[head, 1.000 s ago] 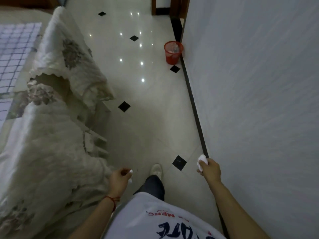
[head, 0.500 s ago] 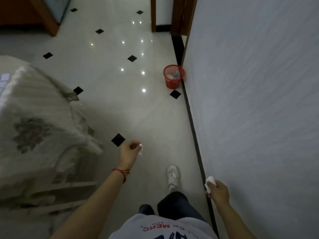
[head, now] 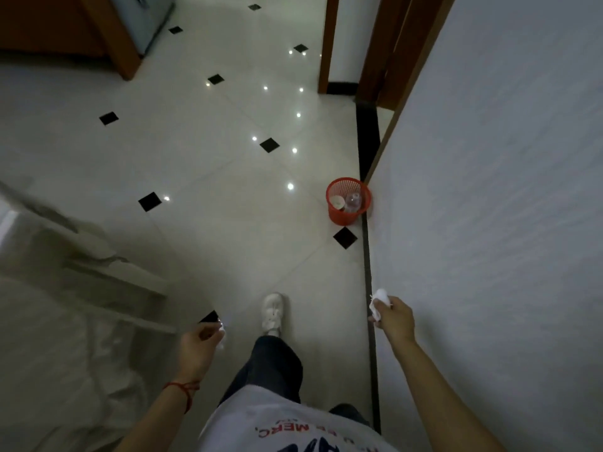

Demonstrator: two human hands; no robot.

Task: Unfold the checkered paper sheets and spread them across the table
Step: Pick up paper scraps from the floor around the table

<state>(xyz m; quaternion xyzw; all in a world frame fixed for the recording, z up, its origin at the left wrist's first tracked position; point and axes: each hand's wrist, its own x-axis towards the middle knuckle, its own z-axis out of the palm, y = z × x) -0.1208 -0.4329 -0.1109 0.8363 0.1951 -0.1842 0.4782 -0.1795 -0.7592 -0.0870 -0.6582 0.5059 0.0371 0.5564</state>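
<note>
1. Task stage, judged: no checkered sheets or tabletop in view; only a cloth-draped edge (head: 81, 288) at far left, well away from the red wastebasket (head: 348, 201). Spreading cannot be confirmed as done.
2. Left hand (head: 199, 345): fingers curled around a small white scrap (head: 222, 336), well short of the wastebasket, leftward.
3. Right hand (head: 393, 316): clenched on a crumpled white wad (head: 378, 303), nearer the wastebasket, beside the wall (head: 489, 223).
4. Likely next: dropping both wads into the wastebasket.
</note>
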